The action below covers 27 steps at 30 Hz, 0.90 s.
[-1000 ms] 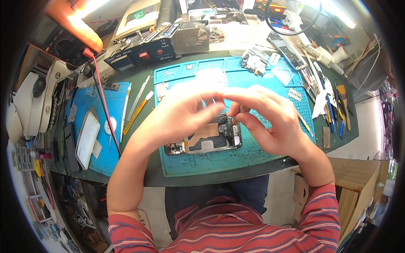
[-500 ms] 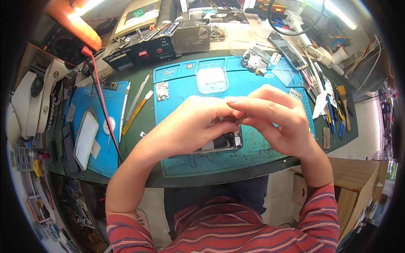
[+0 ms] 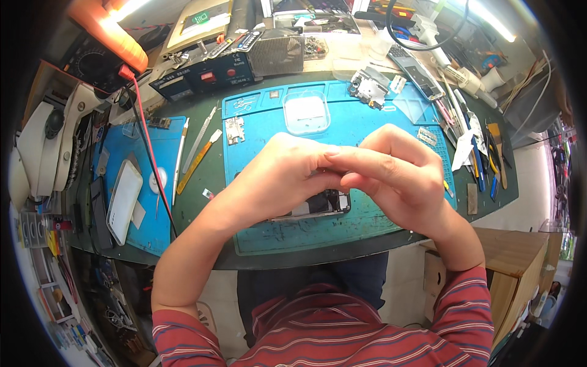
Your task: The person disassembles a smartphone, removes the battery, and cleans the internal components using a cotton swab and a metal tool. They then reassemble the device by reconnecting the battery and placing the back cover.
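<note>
Over the middle of the blue work mat (image 3: 287,241), my two hands meet fingertip to fingertip. My left hand (image 3: 287,171) is closed, thumb and fingers pinched together toward the right. Reaching in from the other side, my right hand (image 3: 400,177) is also closed, its index finger laid across the left fingertips. Whatever they pinch is hidden behind the fingers. Beneath them lies an opened phone (image 3: 330,205), dark inside with a light metal edge; my hands cover most of it.
A clear plastic box (image 3: 307,113) sits beyond my hands. Metal phone parts (image 3: 369,88) lie at the mat's far right, near tweezers and pliers (image 3: 492,156). At left are a white phone shell (image 3: 125,202), a yellow-handled knife (image 3: 199,162) and a red cable (image 3: 143,128).
My right fingers have shifted slightly left and closed further over the left fingertips. A bit more of the phone's dark inside shows below my left hand.
</note>
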Tool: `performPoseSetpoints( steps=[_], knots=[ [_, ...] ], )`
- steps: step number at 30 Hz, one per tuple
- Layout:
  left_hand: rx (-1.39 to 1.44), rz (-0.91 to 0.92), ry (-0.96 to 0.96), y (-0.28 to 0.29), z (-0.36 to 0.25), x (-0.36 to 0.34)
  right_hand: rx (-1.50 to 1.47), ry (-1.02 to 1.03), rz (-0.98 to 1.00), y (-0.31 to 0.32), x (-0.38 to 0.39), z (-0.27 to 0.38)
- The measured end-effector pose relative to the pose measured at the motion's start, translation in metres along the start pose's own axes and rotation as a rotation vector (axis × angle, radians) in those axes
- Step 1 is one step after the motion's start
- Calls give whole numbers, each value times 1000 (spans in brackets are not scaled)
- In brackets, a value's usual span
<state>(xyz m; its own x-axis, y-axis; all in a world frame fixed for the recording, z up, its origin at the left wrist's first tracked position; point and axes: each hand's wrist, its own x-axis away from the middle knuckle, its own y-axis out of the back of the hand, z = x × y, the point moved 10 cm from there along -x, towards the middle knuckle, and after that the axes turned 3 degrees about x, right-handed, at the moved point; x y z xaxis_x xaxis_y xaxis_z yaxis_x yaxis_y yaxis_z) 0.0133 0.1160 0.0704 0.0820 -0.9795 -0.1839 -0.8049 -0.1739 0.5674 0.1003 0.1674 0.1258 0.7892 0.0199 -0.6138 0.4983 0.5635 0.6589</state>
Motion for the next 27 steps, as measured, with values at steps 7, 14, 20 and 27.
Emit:
performPoseSetpoints(
  steps=[7,14,20,27],
  knots=[
    [102,-59,110,-6,11,-3,-135,-91,-33,-2,-2,-9],
    [45,-32,18,-2,5,-1,-64,-34,-8,-2,-1,2],
    [82,-54,164,-12,23,-2,-121,-44,-17,-6,-7,-4],
    [121,43,32,-5,4,-3,-155,-173,65,-7,1,-12]
  ],
)
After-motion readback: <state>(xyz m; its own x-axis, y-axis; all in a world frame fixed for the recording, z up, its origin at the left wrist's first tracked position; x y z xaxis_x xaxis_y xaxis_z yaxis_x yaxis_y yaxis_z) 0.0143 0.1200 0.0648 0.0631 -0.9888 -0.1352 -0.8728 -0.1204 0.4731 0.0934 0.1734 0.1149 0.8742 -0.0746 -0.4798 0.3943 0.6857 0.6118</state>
